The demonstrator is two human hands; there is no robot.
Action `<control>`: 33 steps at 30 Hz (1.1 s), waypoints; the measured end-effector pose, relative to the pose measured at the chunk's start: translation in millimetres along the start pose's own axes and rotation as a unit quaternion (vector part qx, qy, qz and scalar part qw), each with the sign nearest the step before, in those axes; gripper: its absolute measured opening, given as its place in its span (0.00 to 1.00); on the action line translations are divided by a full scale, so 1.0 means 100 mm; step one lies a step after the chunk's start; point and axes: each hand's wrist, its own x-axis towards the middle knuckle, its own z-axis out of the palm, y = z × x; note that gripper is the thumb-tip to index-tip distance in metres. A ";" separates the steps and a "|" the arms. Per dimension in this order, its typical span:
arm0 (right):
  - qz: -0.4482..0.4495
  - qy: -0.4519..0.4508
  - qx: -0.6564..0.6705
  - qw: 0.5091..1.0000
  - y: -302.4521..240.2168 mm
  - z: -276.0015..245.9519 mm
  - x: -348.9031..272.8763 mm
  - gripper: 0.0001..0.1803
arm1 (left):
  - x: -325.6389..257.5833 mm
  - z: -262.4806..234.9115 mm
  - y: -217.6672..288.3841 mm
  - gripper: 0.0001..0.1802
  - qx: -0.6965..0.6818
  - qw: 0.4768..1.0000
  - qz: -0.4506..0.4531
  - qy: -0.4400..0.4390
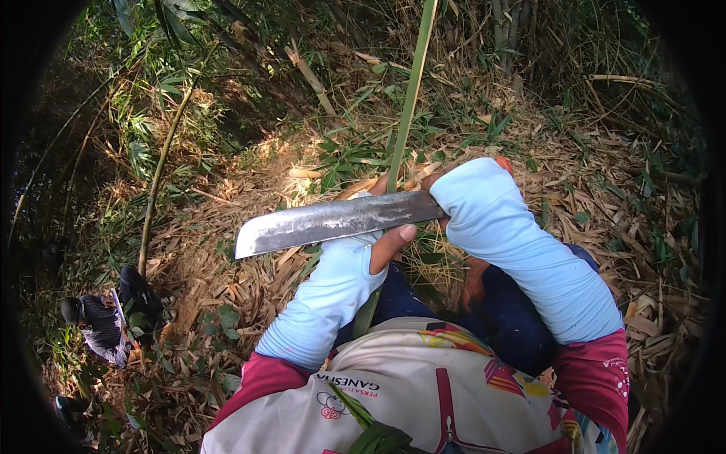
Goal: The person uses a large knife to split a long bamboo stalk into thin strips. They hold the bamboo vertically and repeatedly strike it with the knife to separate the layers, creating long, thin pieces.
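Observation:
My right hand (434, 184), mostly covered by a pale blue sleeve, is closed round the hidden handle of a machete (325, 224). The broad steel blade points left and lies across the front of my left hand (393, 246). A long green strip (412, 91), apparently split bamboo, rises away from me and passes behind the blade. My left hand is closed on this strip, its thumb below the blade and some fingers showing above. Lower down, the strip reappears by my left wrist and runs toward my body. The blade hides most of the left hand's grip.
Dry leaves and bamboo litter (620, 219) cover the ground. A slanting bamboo stalk (162, 166) stands at the left, and a cut stump (310, 79) juts up ahead. Dense bamboo stems (507, 30) grow at the back. Another person (110, 325) is at the lower left.

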 end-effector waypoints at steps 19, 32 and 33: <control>-0.013 0.041 -0.058 0.997 0.01 0.05 -0.02 0.07 | -0.04 0.13 -0.23 0.33 0.105 0.977 0.139 0.118; 0.002 0.082 -0.085 0.993 -0.02 0.14 0.00 0.07 | 0.03 0.16 -0.41 0.28 0.054 0.971 0.154 0.172; 0.009 0.088 -0.095 0.992 0.00 0.15 -0.01 0.07 | 0.05 0.18 -0.42 0.28 0.046 0.972 0.154 0.172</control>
